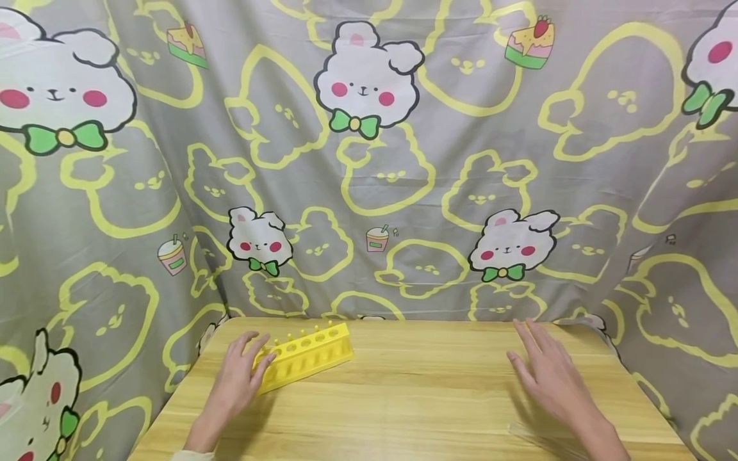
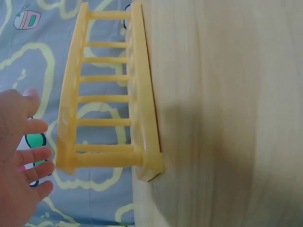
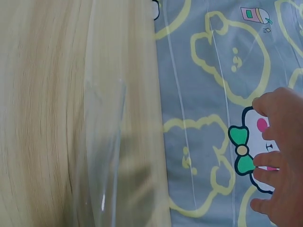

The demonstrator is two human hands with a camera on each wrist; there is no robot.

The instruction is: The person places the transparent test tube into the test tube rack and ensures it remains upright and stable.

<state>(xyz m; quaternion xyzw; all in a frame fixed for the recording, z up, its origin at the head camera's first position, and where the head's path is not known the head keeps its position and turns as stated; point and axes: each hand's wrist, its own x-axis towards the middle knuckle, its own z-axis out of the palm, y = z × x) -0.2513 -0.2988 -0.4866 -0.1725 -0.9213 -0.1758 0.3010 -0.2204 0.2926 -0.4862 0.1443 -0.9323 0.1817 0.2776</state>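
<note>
A yellow plastic test tube rack (image 1: 305, 358) with a row of round holes and pegs stands at the left of the table, its holes holding nothing. Over its left end is my left hand (image 1: 239, 368), fingers apart; the left wrist view shows a gap between this hand (image 2: 21, 156) and the rack (image 2: 102, 99). My right hand (image 1: 548, 374) hovers at the right with fingers extended, holding nothing. Beneath its wrist lie clear, see-through tubes (image 1: 521, 432), partly hidden by the forearm; in the right wrist view the clear tubes (image 3: 105, 189) appear long and thin, their number hard to tell.
The wooden table (image 1: 415, 410) ends at a grey curtain (image 1: 398, 186) printed with white and yellow cartoon animals, which encloses the back and both sides. The rack's far right end reaches close to the table's back edge.
</note>
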